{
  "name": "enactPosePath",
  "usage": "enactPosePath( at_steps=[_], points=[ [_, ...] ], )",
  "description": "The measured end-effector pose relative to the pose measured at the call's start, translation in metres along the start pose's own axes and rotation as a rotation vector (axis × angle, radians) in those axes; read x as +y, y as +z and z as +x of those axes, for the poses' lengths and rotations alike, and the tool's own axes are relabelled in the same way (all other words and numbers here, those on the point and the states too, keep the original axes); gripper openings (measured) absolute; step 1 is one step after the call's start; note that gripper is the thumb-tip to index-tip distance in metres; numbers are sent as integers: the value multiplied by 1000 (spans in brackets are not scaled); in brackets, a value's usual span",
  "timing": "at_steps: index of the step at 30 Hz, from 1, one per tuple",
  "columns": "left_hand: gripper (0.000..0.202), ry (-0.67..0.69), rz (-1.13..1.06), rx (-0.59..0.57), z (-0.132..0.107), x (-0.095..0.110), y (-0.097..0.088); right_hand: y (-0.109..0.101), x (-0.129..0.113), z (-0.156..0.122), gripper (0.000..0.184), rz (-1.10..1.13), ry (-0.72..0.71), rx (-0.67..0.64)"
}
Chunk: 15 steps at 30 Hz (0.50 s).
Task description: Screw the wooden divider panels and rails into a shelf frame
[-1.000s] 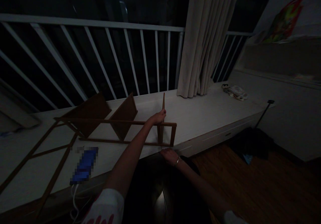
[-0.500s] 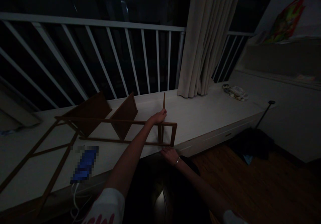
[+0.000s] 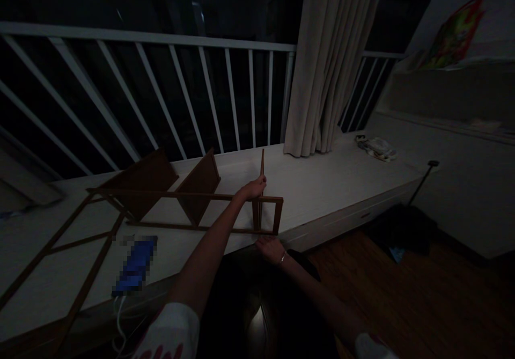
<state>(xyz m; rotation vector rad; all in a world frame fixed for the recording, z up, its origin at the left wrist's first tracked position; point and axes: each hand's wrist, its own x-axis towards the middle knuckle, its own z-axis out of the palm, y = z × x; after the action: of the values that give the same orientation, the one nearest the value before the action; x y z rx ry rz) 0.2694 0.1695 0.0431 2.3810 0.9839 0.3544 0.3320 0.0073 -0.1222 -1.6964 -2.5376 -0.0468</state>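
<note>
A brown wooden rack frame [image 3: 189, 195] with slanted shelf boards lies on its side on a white window ledge [image 3: 322, 182]. My left hand [image 3: 254, 188] is closed around the thin upright panel [image 3: 262, 166] at the rack's right end. My right hand [image 3: 270, 249] rests at the ledge's front edge, just under the rack's bottom rail, its fingers curled; in the dim light I cannot make out what, if anything, they hold.
White railing bars [image 3: 169, 85] run behind the ledge and a beige curtain [image 3: 333, 64] hangs at the right. A blue object [image 3: 134, 265] with a white cable lies left on the ledge, a crumpled cloth [image 3: 376, 147] far right. Dark wooden floor [image 3: 402, 294] below.
Almost nothing has moved; my right hand has shifted very slightly left along the ledge edge, and the view wobbled a little.
</note>
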Motion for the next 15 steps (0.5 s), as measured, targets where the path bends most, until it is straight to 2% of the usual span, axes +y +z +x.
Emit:
enactPosePath(
  at_steps=[8, 15],
  points=[
    [28, 9, 7, -2, -1, 1, 0, 6, -2, 2, 20, -17, 8, 21],
    [29, -35, 1, -23, -3, 10, -4, -5, -5, -1, 20, -17, 47, -55]
  ],
)
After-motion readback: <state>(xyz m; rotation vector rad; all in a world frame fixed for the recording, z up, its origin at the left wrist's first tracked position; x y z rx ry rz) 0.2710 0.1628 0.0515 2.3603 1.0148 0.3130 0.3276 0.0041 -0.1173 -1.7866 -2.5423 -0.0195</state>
